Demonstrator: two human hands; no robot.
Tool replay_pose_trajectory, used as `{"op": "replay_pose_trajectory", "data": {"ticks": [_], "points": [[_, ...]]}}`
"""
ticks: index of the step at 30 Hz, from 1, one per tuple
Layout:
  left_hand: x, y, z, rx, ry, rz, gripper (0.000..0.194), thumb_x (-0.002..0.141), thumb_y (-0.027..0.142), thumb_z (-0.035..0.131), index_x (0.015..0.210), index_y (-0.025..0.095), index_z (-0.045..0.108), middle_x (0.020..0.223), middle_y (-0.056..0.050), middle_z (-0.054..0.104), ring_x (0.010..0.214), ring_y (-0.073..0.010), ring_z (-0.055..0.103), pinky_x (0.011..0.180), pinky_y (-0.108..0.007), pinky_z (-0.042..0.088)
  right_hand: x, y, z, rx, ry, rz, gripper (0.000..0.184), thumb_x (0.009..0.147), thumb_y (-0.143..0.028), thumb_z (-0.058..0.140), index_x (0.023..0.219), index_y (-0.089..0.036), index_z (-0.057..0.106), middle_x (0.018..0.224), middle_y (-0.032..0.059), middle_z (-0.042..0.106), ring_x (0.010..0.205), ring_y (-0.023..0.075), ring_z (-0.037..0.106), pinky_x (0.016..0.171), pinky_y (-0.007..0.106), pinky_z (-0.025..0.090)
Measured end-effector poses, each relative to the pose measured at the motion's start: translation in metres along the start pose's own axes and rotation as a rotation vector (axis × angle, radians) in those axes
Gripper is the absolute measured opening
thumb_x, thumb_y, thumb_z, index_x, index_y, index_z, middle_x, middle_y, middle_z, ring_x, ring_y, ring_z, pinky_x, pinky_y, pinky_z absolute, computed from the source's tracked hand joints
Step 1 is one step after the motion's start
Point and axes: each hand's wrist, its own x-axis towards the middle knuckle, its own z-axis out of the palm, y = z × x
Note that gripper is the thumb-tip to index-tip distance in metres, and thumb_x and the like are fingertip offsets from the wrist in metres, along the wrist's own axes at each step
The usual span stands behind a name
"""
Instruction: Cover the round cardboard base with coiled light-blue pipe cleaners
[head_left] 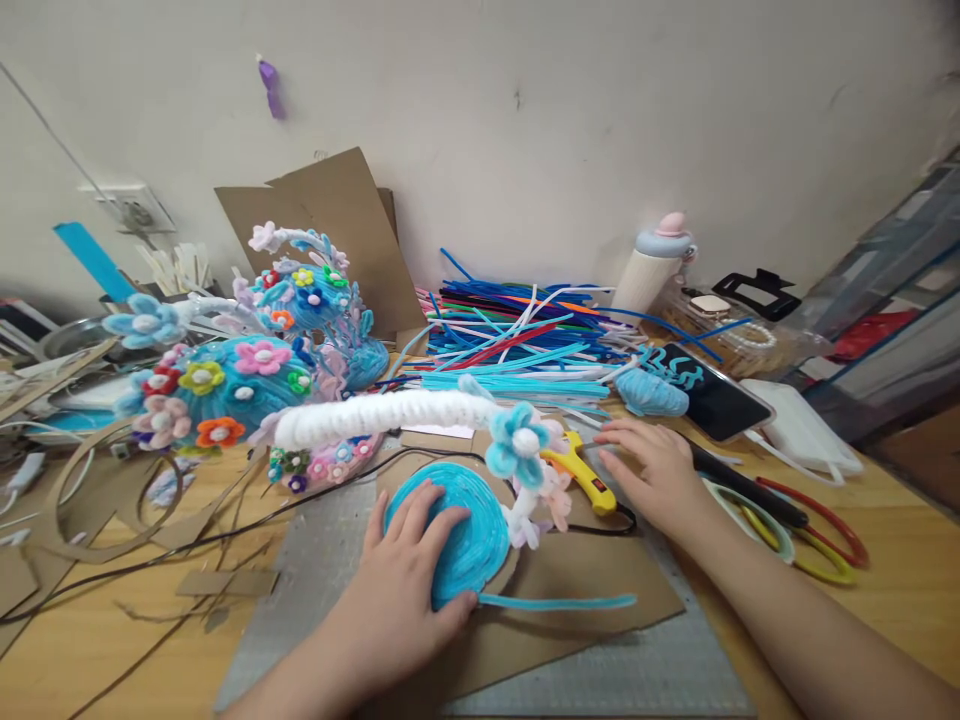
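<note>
So, my left hand (pixel 409 575) is spread over the blue coiled disc (pixel 484 530), which sits on brown cardboard (pixel 600 580) right in front of me. Fingers wide on top, thumb down at the near edge by the loose blue strip (pixel 562 602), probably so the coil doesn't slide or spring apart. My right hand (pixel 660 470) is loosely open with nothing gripped, fingertips right by the yellow glue gun (pixel 592 482); can't tell if they're touching it. Guessing the gun lies there for an easy grab.

Edges: the cardboard runs a bit past the strip's tip, with grey mat (pixel 315 590) around it, so the strip has some swing room. Up top it's tighter imo. The white wrapped arch (pixel 390 415) cuts across my view above the disc, its blue flower (pixel 519 442) between my hands, and scissor handles (pixel 786 543) crowd my right forearm.
</note>
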Motion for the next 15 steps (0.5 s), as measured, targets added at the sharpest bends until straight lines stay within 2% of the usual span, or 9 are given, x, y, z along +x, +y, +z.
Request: {"op": "replay_pose_trajectory", "data": {"ticks": [3,5,8,11,13,15], "points": [[0.001,0.000,-0.001,-0.005,-0.010,-0.012,0.061,0.077,0.049,0.060,0.134,0.036,0.042,0.146,-0.006,0.038,0.141,-0.0314,0.024,0.113,-0.064,0.007,0.000,-0.001,0.000,0.011,-0.006,-0.005,0.023,0.089,-0.037,0.046,0.098,-0.025,0.064,0.112,0.0073,0.066,0.110,0.0291,0.057,0.095,0.052,0.033],[0.001,0.000,-0.001,-0.005,-0.012,-0.015,0.060,0.077,0.050,0.060,0.133,0.036,0.043,0.147,-0.006,0.037,0.140,-0.0315,0.024,0.113,-0.064,0.006,0.000,-0.003,0.000,0.044,-0.009,-0.010,0.027,0.090,-0.039,0.047,0.107,-0.024,0.061,0.116,0.0085,0.063,0.113,0.0292,0.055,0.095,0.050,0.036],[0.000,-0.001,0.001,-0.004,-0.005,-0.006,0.061,0.078,0.051,0.059,0.134,0.036,0.042,0.148,-0.006,0.036,0.141,-0.0317,0.023,0.113,-0.064,0.005,-0.003,-0.011,-0.003,0.151,0.032,0.014,0.042,0.090,-0.041,0.047,0.128,-0.023,0.047,0.124,0.0115,0.057,0.116,0.0293,0.052,0.095,0.047,0.040],[-0.001,-0.001,0.002,-0.010,-0.006,0.004,0.061,0.079,0.052,0.057,0.135,0.035,0.040,0.148,-0.006,0.035,0.142,-0.0312,0.022,0.113,-0.064,0.004,-0.002,-0.023,-0.011,0.245,0.096,0.035,0.052,0.090,-0.039,0.049,0.138,-0.023,0.036,0.126,0.0125,0.053,0.113,0.0279,0.054,0.096,0.046,0.042],[-0.001,-0.001,0.002,-0.013,-0.012,0.008,0.061,0.080,0.053,0.057,0.135,0.035,0.040,0.149,-0.006,0.034,0.142,-0.0315,0.021,0.113,-0.064,0.005,0.008,-0.033,-0.019,0.271,0.084,-0.010,0.055,0.090,-0.038,0.050,0.140,-0.024,0.032,0.127,0.0123,0.051,0.112,0.0264,0.055,0.096,0.044,0.043],[-0.002,-0.001,0.002,-0.011,-0.014,0.006,0.061,0.080,0.053,0.056,0.136,0.034,0.040,0.150,-0.007,0.033,0.142,-0.0321,0.020,0.113,-0.065,0.005,0.029,-0.041,-0.028,0.243,0.040,-0.103,0.054,0.091,-0.035,0.049,0.141,-0.023,0.033,0.128,0.0122,0.052,0.113,0.0255,0.055,0.096,0.042,0.044]]}}
